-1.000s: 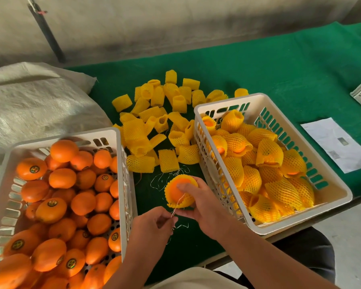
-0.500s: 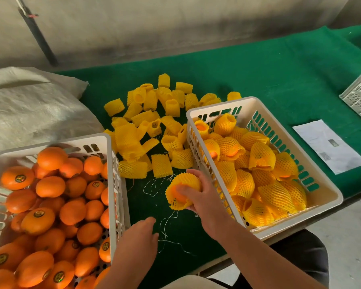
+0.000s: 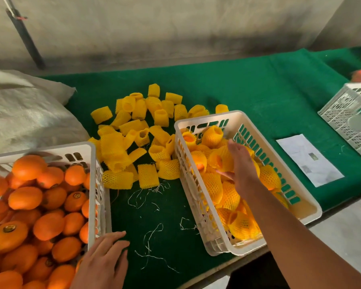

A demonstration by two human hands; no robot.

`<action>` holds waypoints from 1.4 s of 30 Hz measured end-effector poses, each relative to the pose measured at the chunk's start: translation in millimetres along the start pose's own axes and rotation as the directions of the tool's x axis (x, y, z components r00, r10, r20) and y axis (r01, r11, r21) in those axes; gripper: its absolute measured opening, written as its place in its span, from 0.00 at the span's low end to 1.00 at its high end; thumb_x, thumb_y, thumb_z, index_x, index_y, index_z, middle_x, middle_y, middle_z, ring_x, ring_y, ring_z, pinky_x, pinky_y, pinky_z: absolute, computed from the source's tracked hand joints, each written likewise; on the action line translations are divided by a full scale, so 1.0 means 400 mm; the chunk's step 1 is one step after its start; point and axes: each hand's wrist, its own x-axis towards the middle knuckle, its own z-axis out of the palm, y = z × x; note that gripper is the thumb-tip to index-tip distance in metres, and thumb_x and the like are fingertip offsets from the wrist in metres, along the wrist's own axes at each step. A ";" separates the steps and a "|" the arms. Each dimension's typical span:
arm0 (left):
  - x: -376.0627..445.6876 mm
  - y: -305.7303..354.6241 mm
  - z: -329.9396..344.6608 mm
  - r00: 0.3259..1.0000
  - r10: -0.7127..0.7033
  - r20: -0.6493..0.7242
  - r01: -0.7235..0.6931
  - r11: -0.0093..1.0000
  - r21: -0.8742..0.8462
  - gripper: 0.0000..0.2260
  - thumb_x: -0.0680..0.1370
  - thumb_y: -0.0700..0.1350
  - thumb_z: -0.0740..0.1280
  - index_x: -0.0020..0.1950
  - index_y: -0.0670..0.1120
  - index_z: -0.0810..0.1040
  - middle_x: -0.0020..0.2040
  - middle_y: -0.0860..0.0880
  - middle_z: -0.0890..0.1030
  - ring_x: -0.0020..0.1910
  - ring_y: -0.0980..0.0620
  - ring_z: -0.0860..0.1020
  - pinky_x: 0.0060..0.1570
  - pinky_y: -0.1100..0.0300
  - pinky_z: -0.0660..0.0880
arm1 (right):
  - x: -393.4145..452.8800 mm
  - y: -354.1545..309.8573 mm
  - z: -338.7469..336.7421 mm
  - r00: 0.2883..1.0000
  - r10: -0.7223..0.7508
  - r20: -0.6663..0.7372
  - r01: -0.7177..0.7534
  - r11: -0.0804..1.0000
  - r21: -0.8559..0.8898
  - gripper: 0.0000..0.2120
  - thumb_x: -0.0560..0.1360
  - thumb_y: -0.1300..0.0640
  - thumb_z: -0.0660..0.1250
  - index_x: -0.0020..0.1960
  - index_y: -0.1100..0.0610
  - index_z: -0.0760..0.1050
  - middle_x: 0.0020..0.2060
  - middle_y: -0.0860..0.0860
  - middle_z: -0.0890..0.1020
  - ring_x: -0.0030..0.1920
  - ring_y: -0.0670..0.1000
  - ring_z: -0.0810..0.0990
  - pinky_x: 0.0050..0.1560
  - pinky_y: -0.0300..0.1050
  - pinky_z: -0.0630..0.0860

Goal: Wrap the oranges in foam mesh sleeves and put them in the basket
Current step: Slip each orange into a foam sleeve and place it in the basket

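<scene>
Right hand (image 3: 241,170) is reached into the right-hand basket (image 3: 309,211), set down over a sleeved orange (image 3: 221,159) on top of the pile; fingers are seen draped over it, but whether it is gripped or already let go cannot be told from this angle. Placement near the middle of the heap is judged deliberate, so the fruit is kept from rolling to the wall.

Left hand (image 3: 104,259) is held flat and relaxed, nothing in it, fingertips resting at the near corner of the left basket (image 3: 92,163), probably staged for the next bare orange. Bare oranges (image 3: 25,199) are heaped there, some with stickers.

Empty foam mesh sleeves (image 3: 142,130) are scattered on the green cloth (image 3: 259,90) between the two baskets, within reach of either hand. Loose threads (image 3: 148,243) are strewn on the cloth near the table edge.

A paper sheet (image 3: 309,159) and a third, white crate (image 3: 350,119) are sited off to the right; a pale sack (image 3: 25,117) is at the left.

Task is judged mid-run: many wrapped, many left.
</scene>
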 end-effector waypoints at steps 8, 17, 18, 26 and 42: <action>-0.009 -0.016 0.027 0.999 -0.048 0.013 0.049 0.995 -0.087 0.22 0.53 0.38 0.89 0.42 0.52 0.87 0.49 0.52 0.86 0.48 0.49 0.86 0.48 0.46 0.80 | 0.083 0.134 -0.079 0.990 -0.137 0.014 0.124 0.840 -0.528 0.34 0.77 0.53 0.75 0.78 0.37 0.65 0.78 0.51 0.67 0.71 0.61 0.73 0.49 0.64 0.85; -0.016 0.004 0.021 0.998 -0.056 -0.007 0.055 0.986 -0.158 0.22 0.54 0.36 0.88 0.42 0.51 0.87 0.48 0.52 0.86 0.47 0.49 0.85 0.50 0.52 0.77 | -0.061 0.145 -0.108 0.921 -0.388 -0.041 0.280 0.728 -0.626 0.21 0.80 0.49 0.71 0.72 0.45 0.72 0.67 0.49 0.78 0.63 0.51 0.79 0.45 0.43 0.77; -0.020 0.006 0.020 0.998 -0.058 0.009 0.059 0.985 -0.160 0.21 0.56 0.37 0.88 0.43 0.51 0.87 0.49 0.53 0.86 0.48 0.50 0.85 0.51 0.53 0.77 | -0.095 0.148 -0.083 0.920 -0.392 -0.010 0.303 0.727 -0.616 0.17 0.80 0.45 0.70 0.68 0.44 0.75 0.61 0.45 0.80 0.59 0.47 0.80 0.43 0.42 0.76; -0.046 -0.022 -0.002 0.977 -0.176 -0.119 0.136 0.948 -0.287 0.10 0.80 0.49 0.70 0.61 0.54 0.82 0.72 0.55 0.72 0.73 0.58 0.67 0.66 0.56 0.70 | -0.204 0.209 0.063 0.946 -0.258 0.197 0.325 0.734 -0.597 0.17 0.80 0.49 0.71 0.67 0.47 0.71 0.55 0.46 0.80 0.44 0.47 0.83 0.28 0.39 0.80; 0.017 -0.376 -0.013 0.761 -0.618 0.195 0.585 0.785 0.203 0.18 0.81 0.45 0.64 0.71 0.49 0.69 0.69 0.46 0.70 0.71 0.44 0.67 0.67 0.49 0.74 | -0.180 0.256 0.051 0.939 -0.255 0.229 0.342 0.659 -0.670 0.16 0.83 0.57 0.65 0.69 0.49 0.70 0.53 0.52 0.79 0.44 0.56 0.82 0.30 0.47 0.78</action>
